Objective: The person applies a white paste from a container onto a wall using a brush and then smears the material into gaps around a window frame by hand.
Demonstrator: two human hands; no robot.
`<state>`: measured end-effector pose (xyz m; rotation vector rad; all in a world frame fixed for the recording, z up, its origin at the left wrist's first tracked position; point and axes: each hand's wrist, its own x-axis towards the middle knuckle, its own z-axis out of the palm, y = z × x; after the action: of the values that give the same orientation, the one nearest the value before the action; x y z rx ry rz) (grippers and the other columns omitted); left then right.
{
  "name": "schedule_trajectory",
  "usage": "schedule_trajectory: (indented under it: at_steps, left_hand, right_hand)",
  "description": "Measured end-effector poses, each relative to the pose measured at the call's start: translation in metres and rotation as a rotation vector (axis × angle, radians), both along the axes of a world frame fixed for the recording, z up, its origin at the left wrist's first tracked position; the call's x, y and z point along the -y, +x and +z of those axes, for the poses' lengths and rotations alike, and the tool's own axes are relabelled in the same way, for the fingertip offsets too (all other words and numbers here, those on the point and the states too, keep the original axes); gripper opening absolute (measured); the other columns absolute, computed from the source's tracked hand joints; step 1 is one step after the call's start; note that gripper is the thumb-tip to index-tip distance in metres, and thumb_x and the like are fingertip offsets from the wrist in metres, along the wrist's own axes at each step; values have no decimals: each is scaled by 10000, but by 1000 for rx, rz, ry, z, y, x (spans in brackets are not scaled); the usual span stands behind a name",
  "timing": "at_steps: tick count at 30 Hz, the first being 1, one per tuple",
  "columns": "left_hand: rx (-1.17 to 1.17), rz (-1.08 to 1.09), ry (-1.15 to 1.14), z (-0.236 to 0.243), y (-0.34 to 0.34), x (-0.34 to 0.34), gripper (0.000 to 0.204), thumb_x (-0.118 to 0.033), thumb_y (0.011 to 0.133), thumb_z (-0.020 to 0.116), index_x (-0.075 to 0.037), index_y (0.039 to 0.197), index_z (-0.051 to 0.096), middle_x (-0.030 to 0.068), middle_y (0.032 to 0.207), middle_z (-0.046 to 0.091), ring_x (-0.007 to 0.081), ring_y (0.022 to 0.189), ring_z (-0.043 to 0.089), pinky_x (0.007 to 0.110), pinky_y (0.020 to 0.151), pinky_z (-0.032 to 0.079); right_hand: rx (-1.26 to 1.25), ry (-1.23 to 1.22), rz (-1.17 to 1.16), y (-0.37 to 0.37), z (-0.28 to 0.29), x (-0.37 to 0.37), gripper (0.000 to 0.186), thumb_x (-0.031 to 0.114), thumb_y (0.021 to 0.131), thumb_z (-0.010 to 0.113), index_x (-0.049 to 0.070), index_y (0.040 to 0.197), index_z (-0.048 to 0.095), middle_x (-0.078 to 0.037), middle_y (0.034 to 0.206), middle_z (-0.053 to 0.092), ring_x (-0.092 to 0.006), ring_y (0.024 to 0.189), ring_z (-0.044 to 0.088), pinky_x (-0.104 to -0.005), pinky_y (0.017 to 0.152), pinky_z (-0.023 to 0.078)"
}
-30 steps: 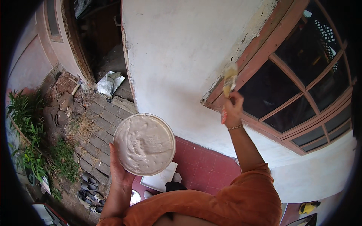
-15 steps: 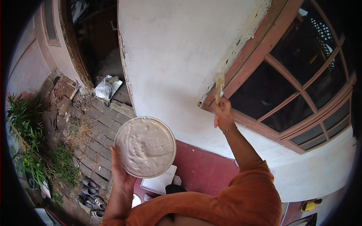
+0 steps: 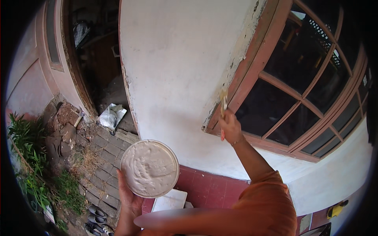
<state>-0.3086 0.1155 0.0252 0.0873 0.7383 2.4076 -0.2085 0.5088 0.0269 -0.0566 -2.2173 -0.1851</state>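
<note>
My left hand (image 3: 130,200) supports a round tub (image 3: 176,161) of thick, cream-coloured paste (image 3: 149,167) at its lower left side, thumb up along the wall and the other fingers hidden beneath. The paste surface is ridged and uneven. In my right hand (image 3: 230,126) is a paintbrush (image 3: 224,100), its pale yellowish head pointing up and the reddish handle end showing below my fist. The head is at the chipped strip of white wall (image 3: 173,70) along the window frame (image 3: 246,82), near its lower left corner; I cannot tell whether it touches.
Right of the wall strip are dark window panes (image 3: 265,106). A doorway (image 3: 96,59) opens at left, with a white plastic bag (image 3: 112,117) at its sill. Below lie red floor tiles (image 3: 204,188), a white box-like object (image 3: 170,200), paving bricks (image 3: 106,157), plants (image 3: 27,137) and several shoes (image 3: 96,215).
My right hand and the brush appear slightly lower and further left, along with the window frame. The tub sits lower in view. The whole view has shifted a little.
</note>
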Motion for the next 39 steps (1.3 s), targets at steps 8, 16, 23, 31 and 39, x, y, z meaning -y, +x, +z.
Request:
schedule_trajectory:
  at_steps: [8, 16, 23, 31, 39]
  left_hand:
    - [-13, 28, 16, -5, 0, 0, 645, -522, 927, 407, -51, 1364, 353, 135, 1353, 437, 294, 1223, 447, 444, 1035, 362]
    - [9, 24, 11, -6, 4, -2, 642, -523, 926, 408, -50, 1359, 360, 134, 1348, 441, 294, 1215, 453, 444, 1030, 367]
    - [15, 63, 34, -8, 5, -3, 617, -484, 931, 426, -35, 1350, 370, 141, 1343, 447, 299, 1216, 451, 460, 1038, 354]
    - [13, 63, 2, 0, 12, -10, 627, -506, 933, 407, -42, 1353, 369, 137, 1340, 453, 293, 1210, 461, 434, 1039, 358]
    - [72, 177, -26, 2, 24, 3, 585, -472, 943, 413, -39, 1336, 394, 134, 1330, 468, 287, 1212, 464, 445, 1034, 364]
  right_hand:
    - [-340, 129, 22, -23, 81, -4, 260, -5, 672, 697, 86, 901, 617, -135, 1080, 500, -300, 919, 575, -347, 697, 515]
    - [-60, 94, 40, -16, 37, -21, 259, -25, 690, 674, 51, 929, 613, -148, 1090, 491, -306, 933, 575, -359, 698, 525]
    - [-334, 123, 77, -22, 76, -5, 152, -13, 687, 634, 55, 780, 534, -147, 1024, 483, -319, 939, 578, -362, 657, 524]
    - [-95, 74, -16, -10, 49, -16, 216, -34, 718, 663, 52, 910, 616, -109, 1054, 483, -255, 900, 569, -318, 720, 500]
    - [-366, -494, -15, 62, 16, 38, 194, -89, 742, 643, 34, 890, 617, -118, 1039, 510, -241, 941, 587, -325, 779, 504]
